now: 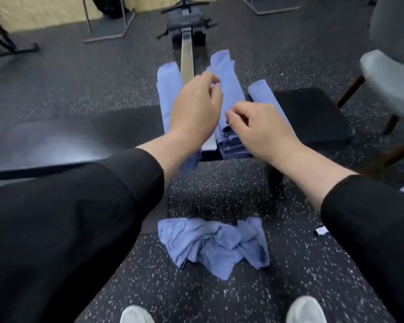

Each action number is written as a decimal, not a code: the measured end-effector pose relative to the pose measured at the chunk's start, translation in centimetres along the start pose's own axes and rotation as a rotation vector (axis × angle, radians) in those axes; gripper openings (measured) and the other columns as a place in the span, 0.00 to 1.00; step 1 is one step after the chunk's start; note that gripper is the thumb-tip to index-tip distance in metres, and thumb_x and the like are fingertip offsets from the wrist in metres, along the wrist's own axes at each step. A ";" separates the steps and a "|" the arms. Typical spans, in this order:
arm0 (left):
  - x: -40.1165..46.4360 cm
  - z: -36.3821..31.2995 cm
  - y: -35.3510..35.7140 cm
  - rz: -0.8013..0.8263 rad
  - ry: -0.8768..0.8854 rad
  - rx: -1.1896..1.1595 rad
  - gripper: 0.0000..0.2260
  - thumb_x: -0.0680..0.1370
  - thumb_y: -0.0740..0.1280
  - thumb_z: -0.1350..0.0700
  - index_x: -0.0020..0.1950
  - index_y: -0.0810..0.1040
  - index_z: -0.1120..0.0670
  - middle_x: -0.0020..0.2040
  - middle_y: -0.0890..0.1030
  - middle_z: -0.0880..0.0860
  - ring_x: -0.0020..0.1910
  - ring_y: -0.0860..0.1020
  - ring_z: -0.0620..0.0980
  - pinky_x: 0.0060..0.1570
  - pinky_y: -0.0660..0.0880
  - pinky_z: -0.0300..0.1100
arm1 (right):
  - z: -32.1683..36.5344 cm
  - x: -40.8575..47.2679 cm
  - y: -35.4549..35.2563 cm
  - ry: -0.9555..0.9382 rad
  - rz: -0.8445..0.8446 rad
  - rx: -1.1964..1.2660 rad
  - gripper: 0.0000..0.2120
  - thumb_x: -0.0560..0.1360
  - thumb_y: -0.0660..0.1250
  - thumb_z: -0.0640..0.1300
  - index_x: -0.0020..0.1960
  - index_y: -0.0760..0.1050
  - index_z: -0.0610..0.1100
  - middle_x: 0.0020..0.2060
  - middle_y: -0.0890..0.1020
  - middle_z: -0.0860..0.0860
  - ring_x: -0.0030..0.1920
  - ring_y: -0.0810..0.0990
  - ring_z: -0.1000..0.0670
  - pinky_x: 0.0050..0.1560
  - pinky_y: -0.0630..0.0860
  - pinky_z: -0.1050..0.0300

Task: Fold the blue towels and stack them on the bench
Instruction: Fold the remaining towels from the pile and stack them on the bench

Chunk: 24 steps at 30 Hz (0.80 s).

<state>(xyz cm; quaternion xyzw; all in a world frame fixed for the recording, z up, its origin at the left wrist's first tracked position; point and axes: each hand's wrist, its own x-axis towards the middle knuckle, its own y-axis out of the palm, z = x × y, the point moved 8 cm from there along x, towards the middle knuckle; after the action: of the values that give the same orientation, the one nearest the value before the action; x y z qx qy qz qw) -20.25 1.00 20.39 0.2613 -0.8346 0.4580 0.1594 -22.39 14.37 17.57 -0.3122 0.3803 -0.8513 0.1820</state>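
A stack of folded blue towels (229, 141) rests on the black bench (313, 113). A single folded towel (168, 94) lies to its left and another (266, 96) to its right. My left hand (194, 110) hovers over the stack, fingers loosely curled, holding nothing. My right hand (261, 129) is just above the stack's near end, thumb and fingers apart, also with nothing in it. A crumpled blue towel (215, 245) lies on the speckled floor between my feet.
A rowing machine (187, 31) stretches away behind the bench. A grey padded chair (390, 75) stands at the right. A small dark and white object (321, 230) lies on the floor. Metal frame bases (107, 31) stand at the back left.
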 end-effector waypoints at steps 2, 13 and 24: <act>-4.4 -0.5 -1.2 0.025 0.014 0.026 0.10 0.83 0.59 0.53 0.56 0.79 0.54 0.49 0.82 0.49 0.48 0.77 0.50 0.48 0.72 0.50 | 1.0 -2.8 1.5 0.018 0.092 -0.040 0.19 0.81 0.58 0.53 0.39 0.74 0.41 0.34 0.79 0.44 0.40 0.76 0.38 0.40 0.72 0.42; -23.8 7.3 4.9 0.647 0.173 0.418 0.10 0.82 0.59 0.50 0.55 0.75 0.54 0.51 0.77 0.54 0.53 0.77 0.58 0.42 0.74 0.51 | -4.7 -17.7 14.5 0.208 0.634 -0.207 0.12 0.83 0.61 0.48 0.60 0.80 0.46 0.57 0.83 0.45 0.57 0.80 0.41 0.57 0.76 0.47; -27.3 19.1 13.1 1.067 -0.004 0.616 0.12 0.83 0.58 0.52 0.61 0.77 0.53 0.59 0.76 0.55 0.59 0.76 0.58 0.46 0.70 0.49 | -15.8 -24.6 28.7 0.369 1.086 -0.416 0.05 0.72 0.70 0.44 0.46 0.77 0.52 0.55 0.77 0.54 0.51 0.70 0.50 0.43 0.68 0.61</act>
<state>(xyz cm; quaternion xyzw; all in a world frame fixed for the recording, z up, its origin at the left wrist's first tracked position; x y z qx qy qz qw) -6.20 -1.47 -12.50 -0.1576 -0.6799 0.6941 -0.1762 -12.75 17.76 -22.15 0.0499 0.6686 -0.5848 0.4566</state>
